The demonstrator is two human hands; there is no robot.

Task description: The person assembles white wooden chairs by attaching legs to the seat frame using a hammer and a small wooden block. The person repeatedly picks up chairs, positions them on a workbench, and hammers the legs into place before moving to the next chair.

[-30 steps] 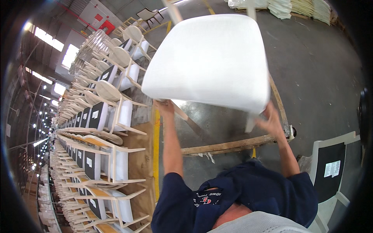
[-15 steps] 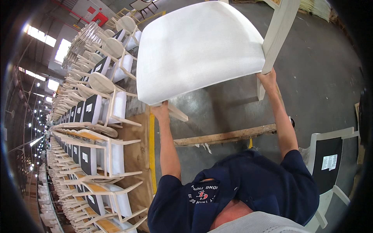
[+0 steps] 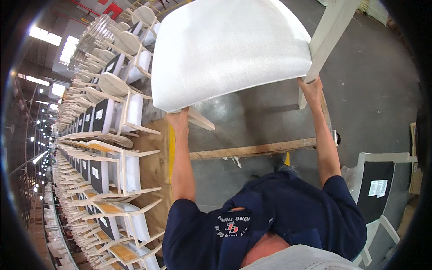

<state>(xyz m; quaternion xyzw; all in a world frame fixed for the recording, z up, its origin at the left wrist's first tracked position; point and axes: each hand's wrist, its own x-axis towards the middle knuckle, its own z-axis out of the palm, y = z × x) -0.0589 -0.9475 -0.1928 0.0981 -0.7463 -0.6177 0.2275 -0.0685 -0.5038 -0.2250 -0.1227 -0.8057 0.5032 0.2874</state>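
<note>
1. while both arms are stretched upward, a white chair (image 3: 229, 49) is held overhead, its padded seat filling the upper middle of the view.
2. the left hand (image 3: 179, 120) is pressed against the lower front edge of the seat; its grip is mostly hidden by the seat, so whether the fingers are closed around the edge cannot be told.
3. the right hand (image 3: 311, 87) is closed around the pale wooden leg (image 3: 326, 36) where it meets the seat's right corner.
4. a second leg (image 3: 200, 119) is seen jutting out from under the seat, just beside the left hand.
5. the chair is tilted, with its seat turned toward the camera and its legs pointing away to the upper right.
6. a navy short-sleeved shirt (image 3: 270, 225) is worn by the person, seen from above at the lower middle.
7. a wooden beam (image 3: 252, 149) is laid across the grey concrete floor (image 3: 369, 103) between the arms.
8. long rows of stacked white chairs (image 3: 108, 135) are ranged along the left side, receding into the hall.
9. another chair with a black underside (image 3: 375, 184) is stood near the right elbow.
</note>
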